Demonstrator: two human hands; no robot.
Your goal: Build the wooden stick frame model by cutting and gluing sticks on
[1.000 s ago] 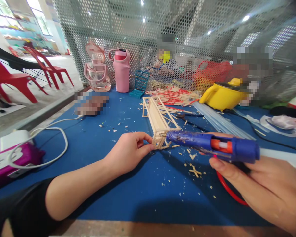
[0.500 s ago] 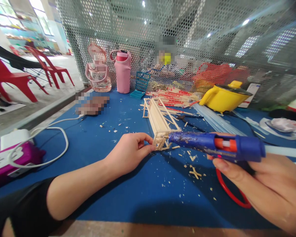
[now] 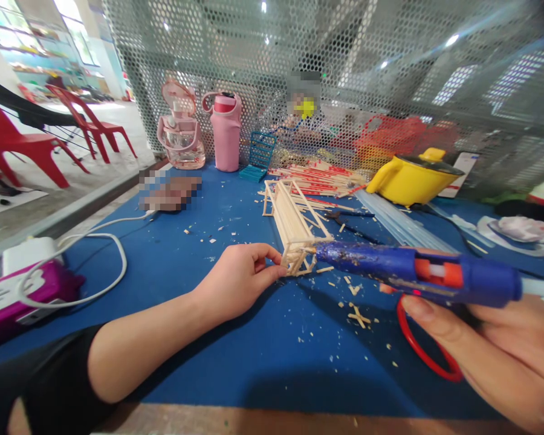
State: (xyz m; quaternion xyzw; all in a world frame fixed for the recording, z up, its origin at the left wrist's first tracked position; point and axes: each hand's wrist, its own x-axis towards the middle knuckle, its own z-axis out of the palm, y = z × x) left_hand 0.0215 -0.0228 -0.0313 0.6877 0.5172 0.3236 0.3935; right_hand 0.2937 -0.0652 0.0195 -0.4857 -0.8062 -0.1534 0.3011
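A small wooden stick frame (image 3: 292, 220), built from thin chopsticks, rests on the blue table mat (image 3: 199, 362). My left hand (image 3: 242, 278) pinches its near lower left corner between thumb and fingers. From the right, my right hand (image 3: 485, 344) grips a blue hot glue gun (image 3: 417, 272) with an orange inner part, a red trigger loop and a small red light. The gun's metal tip is at the near end of the frame; whether it touches the wood I cannot tell. A translucent glue stick (image 3: 539, 288) sticks out of the gun's back.
Behind the frame lie paper-sleeved chopsticks (image 3: 317, 175), dark pliers (image 3: 353, 223) and clear glue sticks (image 3: 390, 217). A yellow pot (image 3: 412, 181), a pink bottle (image 3: 226, 133) and a teal stand (image 3: 257, 157) line the back by the perforated screen (image 3: 254, 48). A purple power strip (image 3: 31, 296) is at left.
My right hand has drawn the glue gun a little to the right, its tip shifting slightly along the frame's near end. The left hand and the frame have stayed put.
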